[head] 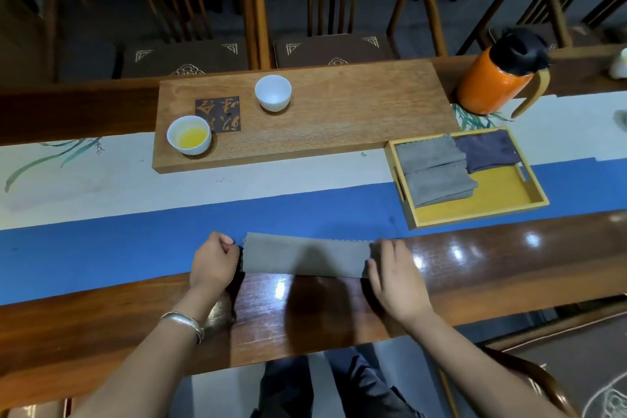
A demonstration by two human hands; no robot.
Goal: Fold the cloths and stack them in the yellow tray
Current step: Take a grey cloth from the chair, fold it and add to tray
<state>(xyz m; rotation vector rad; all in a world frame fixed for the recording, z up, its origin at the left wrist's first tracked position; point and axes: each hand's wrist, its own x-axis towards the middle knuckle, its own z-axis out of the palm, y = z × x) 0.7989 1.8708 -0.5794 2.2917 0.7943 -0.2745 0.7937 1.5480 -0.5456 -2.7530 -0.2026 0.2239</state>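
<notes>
My left hand (213, 263) and right hand (393, 268) pinch the ends of a folded grey cloth (305, 256) on the table (305, 309), fingers closed on it.

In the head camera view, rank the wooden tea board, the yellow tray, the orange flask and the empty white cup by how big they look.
1. Wooden tea board
2. Yellow tray
3. Orange flask
4. Empty white cup
</notes>
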